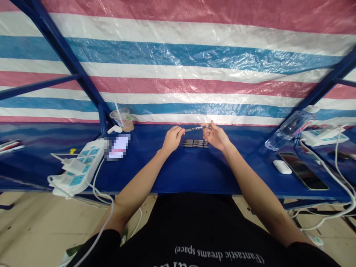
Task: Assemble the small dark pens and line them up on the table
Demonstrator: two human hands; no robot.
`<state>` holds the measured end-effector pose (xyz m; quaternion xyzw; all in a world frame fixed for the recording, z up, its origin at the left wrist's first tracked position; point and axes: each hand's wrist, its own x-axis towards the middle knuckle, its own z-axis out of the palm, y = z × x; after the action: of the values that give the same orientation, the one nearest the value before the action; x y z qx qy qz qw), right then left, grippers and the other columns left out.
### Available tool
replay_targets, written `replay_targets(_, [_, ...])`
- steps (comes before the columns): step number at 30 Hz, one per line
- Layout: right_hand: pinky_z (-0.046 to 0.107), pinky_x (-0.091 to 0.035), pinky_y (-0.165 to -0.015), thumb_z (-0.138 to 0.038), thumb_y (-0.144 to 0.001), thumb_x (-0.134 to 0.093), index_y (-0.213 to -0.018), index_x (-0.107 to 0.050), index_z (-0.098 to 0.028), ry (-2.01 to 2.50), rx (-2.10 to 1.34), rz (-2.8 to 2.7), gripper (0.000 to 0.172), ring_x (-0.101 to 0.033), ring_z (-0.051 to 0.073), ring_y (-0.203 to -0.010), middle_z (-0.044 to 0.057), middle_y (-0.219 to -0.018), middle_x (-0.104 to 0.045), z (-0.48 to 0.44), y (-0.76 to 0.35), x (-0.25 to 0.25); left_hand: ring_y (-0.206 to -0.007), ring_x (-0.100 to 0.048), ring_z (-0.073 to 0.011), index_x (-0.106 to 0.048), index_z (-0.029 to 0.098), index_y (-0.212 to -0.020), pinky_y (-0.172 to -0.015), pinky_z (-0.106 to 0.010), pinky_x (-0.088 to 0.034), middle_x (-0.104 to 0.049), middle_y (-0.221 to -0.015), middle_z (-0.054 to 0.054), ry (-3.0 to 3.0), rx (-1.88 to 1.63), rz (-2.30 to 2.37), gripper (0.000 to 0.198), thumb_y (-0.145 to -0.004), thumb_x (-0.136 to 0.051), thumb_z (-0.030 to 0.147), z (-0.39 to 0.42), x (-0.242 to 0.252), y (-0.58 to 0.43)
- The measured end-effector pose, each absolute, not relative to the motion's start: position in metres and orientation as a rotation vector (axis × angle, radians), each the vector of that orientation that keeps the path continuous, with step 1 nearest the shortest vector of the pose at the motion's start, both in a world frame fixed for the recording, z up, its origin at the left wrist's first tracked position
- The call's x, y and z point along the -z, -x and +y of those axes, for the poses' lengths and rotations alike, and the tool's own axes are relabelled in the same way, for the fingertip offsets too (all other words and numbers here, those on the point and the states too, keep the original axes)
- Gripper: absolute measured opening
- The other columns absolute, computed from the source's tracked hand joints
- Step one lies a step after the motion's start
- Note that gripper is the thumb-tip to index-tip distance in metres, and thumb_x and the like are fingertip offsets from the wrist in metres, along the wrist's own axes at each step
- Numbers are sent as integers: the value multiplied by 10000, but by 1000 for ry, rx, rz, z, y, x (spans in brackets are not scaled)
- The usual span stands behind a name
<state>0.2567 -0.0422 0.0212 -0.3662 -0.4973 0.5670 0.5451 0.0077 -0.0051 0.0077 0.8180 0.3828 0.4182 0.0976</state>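
Both hands hold one dark pen (196, 128) level above the blue table (178, 170), near its far edge. My left hand (172, 138) is closed round the pen's left end. At the pen's right end, my right hand (215, 136) pinches it with thumb and fingers. Just below the hands, a small row of similar dark pens (195, 143) lies side by side on the table.
A white power strip (79, 168) with cables lies at the left edge, a plastic cup with a straw (122, 118) behind it. At the right are a lying water bottle (290, 128), a white earbud case (282, 167), a dark phone (303, 171) and another power strip (324, 136).
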Motion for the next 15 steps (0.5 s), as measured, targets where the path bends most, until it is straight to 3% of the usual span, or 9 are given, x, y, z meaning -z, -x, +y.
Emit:
replay_targets(5, [307, -475, -590, -725, -969, -564, -837, -578, -271, 799, -1312, -1194, 473, -457, 162, -558, -34, -604, -443, -40, -256, -16, -951, -658, -214, -691, 206, -892, -924, -345, -495, -711, -923, -52, -2424, -1215, 1091, 336, -1091, -457, 341, -4, -6, -8])
replay_targets(11, [316, -447, -590, -734, -1006, -465, -855, -575, -280, 869, -1260, -1278, 491, -418, 173, -561, -46, -600, -377, -41, -257, -15, -951, -659, -211, -694, 207, -891, -927, -342, -493, -712, -932, -49, -2424, -1225, 1074, 336, -1094, -460, 337, -4, -5, -7])
replay_targets(15, [306, -401, -549, -684, -993, -550, -813, -547, -280, 820, -1294, -1243, 442, -316, 157, -515, -69, -572, -279, -41, -258, -15, -953, -661, -215, -701, 210, -907, -927, -344, -496, -715, -936, -52, -2421, -1217, 1091, 337, -1095, -455, 344, -3, -5, -7])
